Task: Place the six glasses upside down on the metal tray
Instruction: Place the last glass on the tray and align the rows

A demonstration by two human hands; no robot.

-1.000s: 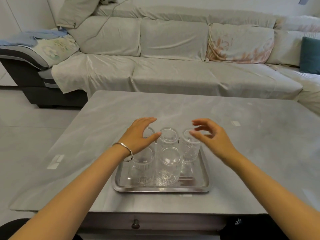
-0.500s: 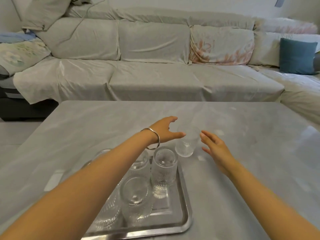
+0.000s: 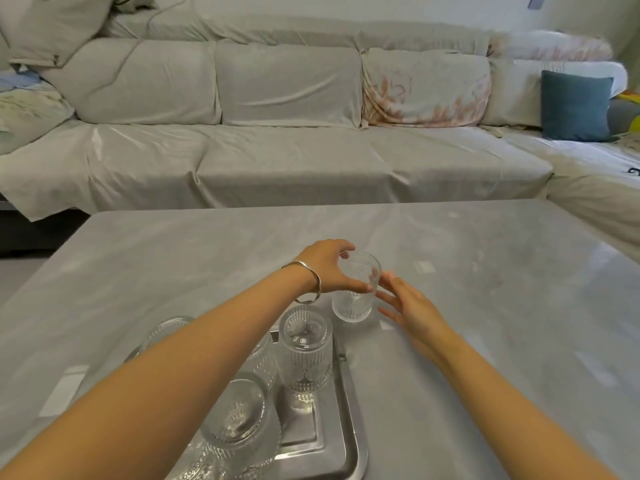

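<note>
A clear ribbed glass stands upright on the grey table just beyond the metal tray. My left hand, with a silver bangle on the wrist, is wrapped around its upper part. My right hand lies flat beside it on the right, fingers apart, fingertips close to the glass. On the tray several ribbed glasses stand upside down, among them one at the far right corner and one nearer me. My left forearm hides part of the others.
The grey marble-look table stretches to the right and behind the glass. A long sofa under pale covers runs along the far side, with a blue cushion at the right.
My left hand has closed around the upright glass beyond the tray. My right hand has come in beside that glass. The view has shifted, so the tray sits lower left.
</note>
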